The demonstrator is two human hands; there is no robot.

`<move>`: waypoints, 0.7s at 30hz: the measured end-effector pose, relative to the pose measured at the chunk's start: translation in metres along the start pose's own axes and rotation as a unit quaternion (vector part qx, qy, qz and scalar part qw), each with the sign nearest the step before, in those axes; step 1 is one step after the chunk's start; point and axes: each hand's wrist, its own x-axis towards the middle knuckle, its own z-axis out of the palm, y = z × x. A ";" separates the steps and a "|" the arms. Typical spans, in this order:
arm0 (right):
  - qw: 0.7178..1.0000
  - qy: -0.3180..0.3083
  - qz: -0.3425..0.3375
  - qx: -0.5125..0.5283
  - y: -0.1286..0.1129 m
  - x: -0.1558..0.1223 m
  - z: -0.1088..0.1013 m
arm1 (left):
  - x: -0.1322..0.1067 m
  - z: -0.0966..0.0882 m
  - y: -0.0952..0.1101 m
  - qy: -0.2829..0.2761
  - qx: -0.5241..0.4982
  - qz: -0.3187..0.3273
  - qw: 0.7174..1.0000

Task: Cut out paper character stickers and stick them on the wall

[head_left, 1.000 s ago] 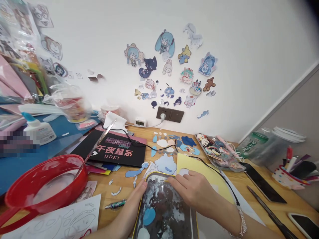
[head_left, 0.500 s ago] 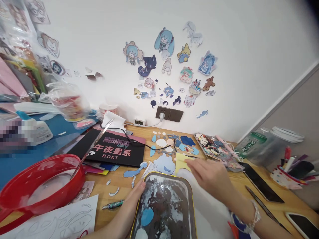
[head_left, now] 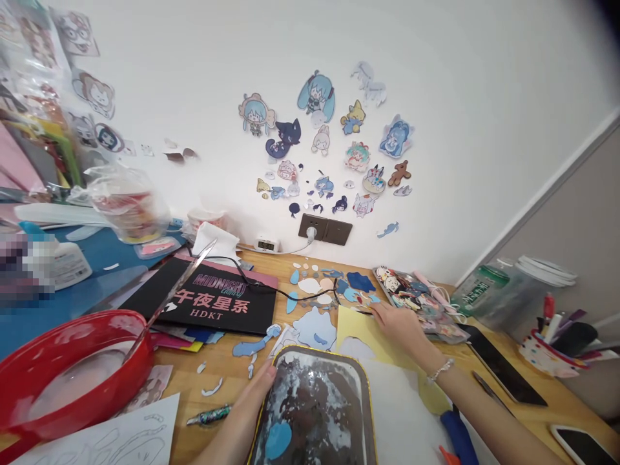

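My left hand (head_left: 259, 387) grips the left edge of a shallow, rounded metal tray (head_left: 314, 387), its grey surface smeared with white. A blue oval paper piece (head_left: 278, 440) lies on the tray. My right hand (head_left: 400, 326) reaches over the far edge of a yellow paper sheet (head_left: 392, 352), its fingers bent together and pointing down beside light-blue paper cutouts (head_left: 356, 296). A thin dark stick-like thing (head_left: 362, 312) lies by those fingertips; whether they pinch it is hidden. A large pale-blue cutout (head_left: 314, 328) rests just beyond the tray.
At left stands a red basin (head_left: 77, 381) with a clear stick leaning in it. A black box (head_left: 208, 300) lies behind, crossed by a black cable. A pen (head_left: 209, 415), phones (head_left: 508, 368) and a pen cup (head_left: 547, 352) also occupy the table. Stickers cover the wall.
My right hand has moved slightly right and farther away, its fingers now bent down. More of the yellow sheet shows. The view has shifted a little; my left hand still holds the tray.
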 end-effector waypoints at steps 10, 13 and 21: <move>0.999 -0.031 0.016 -0.001 -0.001 0.003 -0.003 | -0.002 0.000 0.000 -0.005 0.008 0.006 1.000; 0.999 -0.034 0.020 -0.005 -0.001 0.007 0.000 | 0.000 0.000 -0.001 -0.009 0.011 0.002 1.000; 0.999 -0.037 -0.012 -0.009 0.002 0.010 0.000 | 0.005 -0.009 -0.006 -0.003 0.020 -0.012 1.000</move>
